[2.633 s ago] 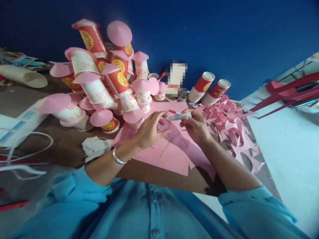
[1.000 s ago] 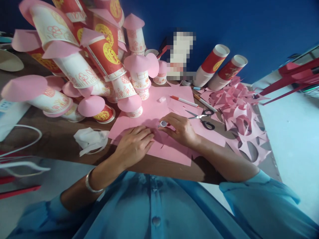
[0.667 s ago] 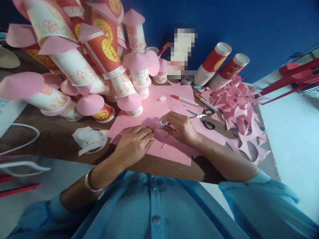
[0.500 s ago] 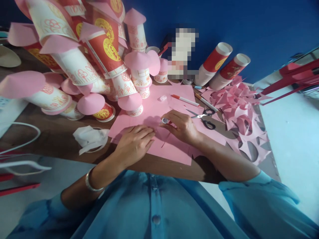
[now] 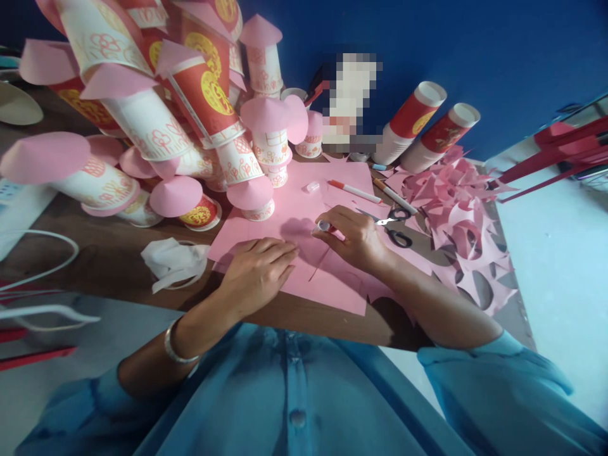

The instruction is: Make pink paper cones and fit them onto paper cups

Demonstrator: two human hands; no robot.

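My left hand (image 5: 259,272) lies flat on a sheet of pink paper (image 5: 342,294), fingers stretched out and together, palm down. Between the thumb and fingers of my right hand (image 5: 354,237) is a glue stick (image 5: 323,226), its pale round end pointing left; most of its body is hidden by the hand. A thin dark line shows on the paper below it. Farther back on the paper lies a small clear cap (image 5: 312,187). Scissors with black handles (image 5: 399,235) rest just beyond my right hand, and a red and white marker (image 5: 355,191) lies behind it.
Decorated paper cups with pink cone tops (image 5: 142,120) crowd the left and back. Two leaning cup stacks (image 5: 412,120) stand at the back right, near a heap of pink paper scraps (image 5: 465,196). A crumpled white tissue (image 5: 168,261) lies left on the brown table (image 5: 304,310).
My right hand has shifted slightly right and away from my left hand with the glue stick. The left hand stays flat on the paper.
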